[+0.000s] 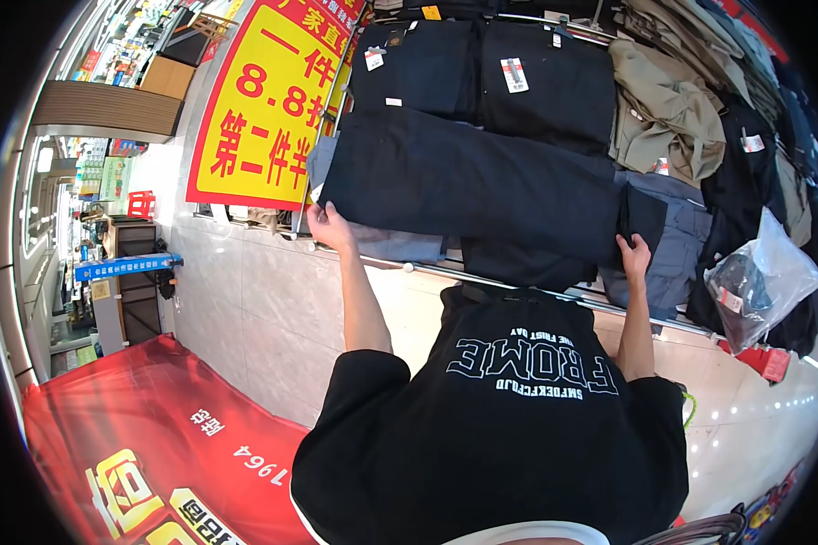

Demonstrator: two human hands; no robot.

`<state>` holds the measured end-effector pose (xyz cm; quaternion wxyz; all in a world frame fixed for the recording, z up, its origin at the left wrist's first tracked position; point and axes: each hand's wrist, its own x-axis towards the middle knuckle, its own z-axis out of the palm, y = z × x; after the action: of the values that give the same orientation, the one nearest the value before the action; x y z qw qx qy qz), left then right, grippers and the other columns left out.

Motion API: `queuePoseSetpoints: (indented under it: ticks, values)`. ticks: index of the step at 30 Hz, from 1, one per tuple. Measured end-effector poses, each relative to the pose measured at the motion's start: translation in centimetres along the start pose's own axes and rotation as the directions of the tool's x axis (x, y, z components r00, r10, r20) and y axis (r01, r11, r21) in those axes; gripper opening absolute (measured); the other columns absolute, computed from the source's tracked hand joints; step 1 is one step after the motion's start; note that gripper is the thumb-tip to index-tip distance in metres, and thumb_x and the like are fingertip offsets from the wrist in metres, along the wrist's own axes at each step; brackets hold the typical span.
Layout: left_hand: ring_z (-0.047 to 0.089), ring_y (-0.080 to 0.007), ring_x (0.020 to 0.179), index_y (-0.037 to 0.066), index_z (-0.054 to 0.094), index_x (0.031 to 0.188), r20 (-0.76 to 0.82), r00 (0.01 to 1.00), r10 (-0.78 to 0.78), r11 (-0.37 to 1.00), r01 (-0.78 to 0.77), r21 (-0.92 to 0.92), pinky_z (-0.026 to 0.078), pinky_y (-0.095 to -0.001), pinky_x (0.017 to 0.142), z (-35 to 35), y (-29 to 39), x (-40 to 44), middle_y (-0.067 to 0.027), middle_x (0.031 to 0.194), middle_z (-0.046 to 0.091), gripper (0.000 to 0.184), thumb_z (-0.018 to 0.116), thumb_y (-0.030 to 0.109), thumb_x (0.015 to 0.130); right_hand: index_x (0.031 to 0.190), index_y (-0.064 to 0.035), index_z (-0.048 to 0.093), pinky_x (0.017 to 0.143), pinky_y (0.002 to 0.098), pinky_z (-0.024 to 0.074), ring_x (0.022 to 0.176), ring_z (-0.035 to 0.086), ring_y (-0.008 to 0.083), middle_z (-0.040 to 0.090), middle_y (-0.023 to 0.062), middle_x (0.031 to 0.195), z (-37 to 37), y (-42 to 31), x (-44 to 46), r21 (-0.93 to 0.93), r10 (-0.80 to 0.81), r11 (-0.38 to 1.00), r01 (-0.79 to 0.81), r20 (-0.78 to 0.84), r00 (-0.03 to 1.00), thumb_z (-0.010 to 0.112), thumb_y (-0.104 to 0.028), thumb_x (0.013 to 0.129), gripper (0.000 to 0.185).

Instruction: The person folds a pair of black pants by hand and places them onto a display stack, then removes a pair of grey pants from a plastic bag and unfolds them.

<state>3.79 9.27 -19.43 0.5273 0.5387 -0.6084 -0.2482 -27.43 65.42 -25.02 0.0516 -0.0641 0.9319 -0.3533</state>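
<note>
Black trousers (482, 177) lay lengthwise across the clothes on the rack (409, 267). The left hand (331, 226) gripped one end; the right hand (633, 255) gripped the other. Beyond lay tagged dark garments (547, 82), and a yellow sign (268, 109) stood at left.

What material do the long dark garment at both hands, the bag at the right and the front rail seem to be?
Dark garment: matte, probably woven fabric, since it drapes softly without shine; fibre unclear. Bag: thin clear plastic, glossy; contents show through. Front rail: probably metal, smooth, with bright highlights; coating, I cannot tell.
</note>
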Motion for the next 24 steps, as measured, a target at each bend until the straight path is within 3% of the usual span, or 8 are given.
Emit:
queuePoseSetpoints:
  ticks: [2,3,6,10,14,18,20,24]
  values:
    - [0.062,-0.0201,0.087,-0.004,0.059,0.099,0.204,0.979,-0.012,0.955,0.072,-0.288,0.049,-0.0315,0.074,-0.1,3.5,0.3,-0.0088,0.093,0.062,0.014,0.06,0.0,0.086,0.069,0.0013,0.051,0.06,0.0408,0.0407,0.059,0.049,0.034,0.05,0.0191,0.062,0.0,0.0,0.0,-0.001,0.0,1.0,0.0,0.002,1.0,0.07,-0.034,0.076,0.041]
    - [0.058,-0.0156,0.084,0.0,0.058,0.101,0.317,0.93,-0.186,0.875,0.304,-0.378,0.046,-0.0299,0.076,-0.3,4.9,0.4,-0.0055,0.095,0.06,0.012,0.057,0.003,0.089,0.069,0.0013,0.051,0.061,0.0409,0.0408,0.059,0.05,0.0341,0.05,0.0192,0.062,0.1,0.1,0.0,-0.001,0.001,1.0,-0.001,0.007,1.0,0.07,-0.034,0.076,0.041]
    - [0.054,-0.014,0.081,0.004,0.056,0.105,0.4,0.831,-0.386,0.693,0.547,-0.469,0.045,-0.0326,0.076,0.4,3.3,0.5,-0.0036,0.097,0.059,0.015,0.058,0.006,0.09,0.069,0.0012,0.051,0.061,0.0406,0.0408,0.059,0.049,0.034,0.049,0.0189,0.061,0.1,0.1,0.1,-0.029,-0.02,0.999,0.02,-0.02,1.0,0.07,-0.034,0.076,0.04]
    - [0.053,-0.0142,0.081,0.004,0.053,0.111,0.361,0.677,-0.642,0.638,0.732,-0.238,0.047,-0.0376,0.071,-0.2,-1.9,0.1,-0.0052,0.097,0.058,0.023,0.058,0.01,0.09,0.069,0.0014,0.05,0.06,0.0405,0.0401,0.058,0.047,0.0332,0.049,0.0184,0.061,-0.1,-0.1,-0.1,0.026,-0.003,1.0,0.003,-0.016,1.0,0.071,-0.033,0.076,0.041]
    - [0.056,-0.0171,0.088,0.001,0.054,0.116,0.305,0.897,-0.32,0.928,0.363,-0.091,0.048,-0.0309,0.072,-0.7,-2.9,-0.8,-0.0095,0.108,0.055,0.034,0.065,0.017,0.087,0.068,0.0014,0.049,0.059,0.0401,0.0395,0.057,0.046,0.0317,0.048,0.0175,0.06,0.1,0.3,0.1,0.021,-0.007,1.0,0.007,-0.008,1.0,0.071,-0.033,0.075,0.041]
    - [0.055,-0.0184,0.097,-0.001,0.063,0.105,0.489,0.824,-0.286,0.947,0.322,0.011,0.046,-0.0284,0.078,-1.4,-2.5,-0.4,-0.0139,0.119,0.053,0.032,0.069,0.024,0.085,0.068,0.0007,0.048,0.058,0.0389,0.0385,0.057,0.046,0.027,0.047,0.0148,0.059,0.2,0.1,0.1,0.003,-0.006,1.0,0.006,-0.006,1.0,0.07,-0.034,0.076,0.042]
    - [0.055,-0.0186,0.094,-0.003,0.066,0.096,0.49,0.862,-0.13,0.99,0.139,0.019,0.046,-0.0286,0.078,-1.2,-4.9,0.5,-0.0135,0.113,0.055,0.031,0.069,0.026,0.085,0.068,0.0007,0.048,0.058,0.0391,0.0385,0.056,0.046,0.0269,0.047,0.0146,0.059,0.2,0.1,0.1,0.001,-0.011,1.0,0.011,-0.003,1.0,0.07,-0.034,0.076,0.042]
    - [0.057,-0.0162,0.081,0.0,0.057,0.116,0.607,0.772,-0.188,0.977,0.211,0.033,0.049,-0.0265,0.066,-1.6,-1.9,-0.1,-0.0106,0.101,0.055,0.04,0.068,0.022,0.085,0.067,0.0007,0.048,0.058,0.0391,0.0384,0.055,0.045,0.0266,0.046,0.0143,0.058,0.2,0.1,0.0,0.027,-0.003,1.0,0.003,-0.01,1.0,0.07,-0.034,0.076,0.042]
